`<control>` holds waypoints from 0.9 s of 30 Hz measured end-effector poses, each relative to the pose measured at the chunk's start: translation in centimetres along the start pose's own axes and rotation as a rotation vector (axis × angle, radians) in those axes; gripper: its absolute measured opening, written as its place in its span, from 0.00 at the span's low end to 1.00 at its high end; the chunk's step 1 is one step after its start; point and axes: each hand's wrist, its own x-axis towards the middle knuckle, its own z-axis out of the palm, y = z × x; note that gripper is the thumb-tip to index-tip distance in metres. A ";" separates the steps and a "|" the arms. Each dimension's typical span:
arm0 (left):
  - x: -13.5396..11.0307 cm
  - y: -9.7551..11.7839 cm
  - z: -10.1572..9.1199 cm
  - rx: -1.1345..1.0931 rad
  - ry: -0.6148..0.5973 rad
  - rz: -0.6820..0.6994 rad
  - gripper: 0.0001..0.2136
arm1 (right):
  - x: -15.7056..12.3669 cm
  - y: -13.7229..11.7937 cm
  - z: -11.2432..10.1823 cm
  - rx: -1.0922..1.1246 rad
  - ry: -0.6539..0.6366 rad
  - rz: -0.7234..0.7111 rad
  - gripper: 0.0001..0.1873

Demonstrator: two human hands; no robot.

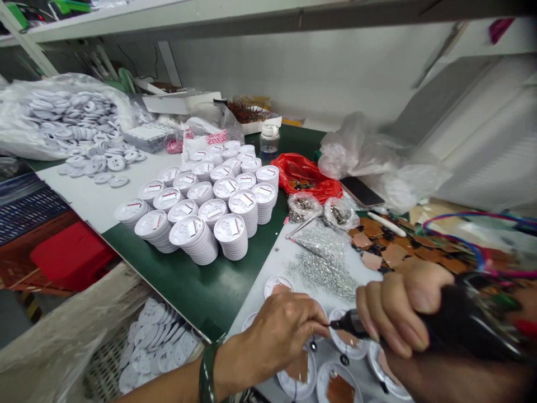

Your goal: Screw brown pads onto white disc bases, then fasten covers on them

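My right hand is wrapped round a black electric screwdriver, its tip pointing left. Close to that tip, the fingertips of my left hand are pinched together over the work. Whatever they hold is too small or hidden to make out. Beneath both hands lie several round white plastic cases with brown boards set in them. Small black round parts on wires hang at some of their edges. A heap of tiny silvery screws is spread just beyond my hands.
Stacks of white round cases stand on the green mat. Brown board pieces, a red bag, a phone and a white pen lie behind. White discs fill a bag and a crate. A shelf spans overhead.
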 end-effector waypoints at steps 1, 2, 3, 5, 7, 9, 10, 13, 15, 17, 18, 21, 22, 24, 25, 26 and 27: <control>-0.2 0.1 0.0 0.004 -0.021 -0.005 0.04 | 0.0 0.0 0.0 0.001 -0.012 0.014 0.37; -0.3 0.1 0.1 0.011 -0.032 -0.006 0.04 | 0.0 0.0 0.1 0.003 -0.019 0.024 0.37; -0.5 0.2 0.2 0.017 -0.035 -0.005 0.05 | -0.1 0.0 0.3 0.003 -0.029 0.033 0.36; -0.7 0.1 0.4 0.018 -0.010 -0.011 0.05 | -0.2 0.1 0.5 -0.001 -0.046 0.046 0.34; -0.8 -0.1 0.7 -0.015 0.042 -0.030 0.04 | -0.5 0.2 0.5 0.013 -0.047 0.053 0.34; -0.9 -0.2 0.9 -0.059 0.093 -0.076 0.05 | -0.9 0.4 0.1 0.036 -0.044 0.054 0.36; -0.9 -0.3 1.1 -0.073 0.118 -0.104 0.07 | -1.1 0.5 -0.1 0.044 -0.042 0.046 0.38; -1.2 -0.6 1.4 -0.083 0.147 -0.199 0.10 | -1.6 0.5 -0.6 0.052 -0.027 0.010 0.37; -1.4 -0.7 1.6 -0.079 0.146 -0.235 0.11 | -1.7 0.4 -0.6 0.060 -0.040 0.006 0.37; -1.5 -0.8 1.7 -0.083 0.141 -0.247 0.11 | -1.6 0.4 -0.5 0.078 -0.065 0.029 0.39; -1.5 -0.8 1.8 -0.090 0.138 -0.250 0.11 | -1.6 0.4 -0.4 0.086 -0.075 0.039 0.40; -1.5 -0.6 2.0 -0.103 0.131 -0.274 0.10 | -1.7 0.6 -0.3 0.101 -0.078 0.063 0.42; -1.5 -0.5 2.0 -0.101 0.130 -0.275 0.10 | -1.8 0.7 -0.3 0.105 -0.079 0.064 0.41; -1.5 -0.3 2.1 -0.095 0.119 -0.261 0.09 | -1.9 0.8 -0.3 0.113 -0.081 0.064 0.42; -1.6 -0.3 2.1 -0.090 0.110 -0.250 0.09 | -1.9 0.9 -0.2 0.114 -0.082 0.063 0.42; -1.7 -0.2 2.1 -0.081 0.101 -0.239 0.08 | -1.9 0.9 -0.2 0.114 -0.082 0.065 0.41; -1.8 -0.2 2.1 -0.068 0.088 -0.222 0.07 | -1.9 0.9 -0.3 0.110 -0.080 0.066 0.41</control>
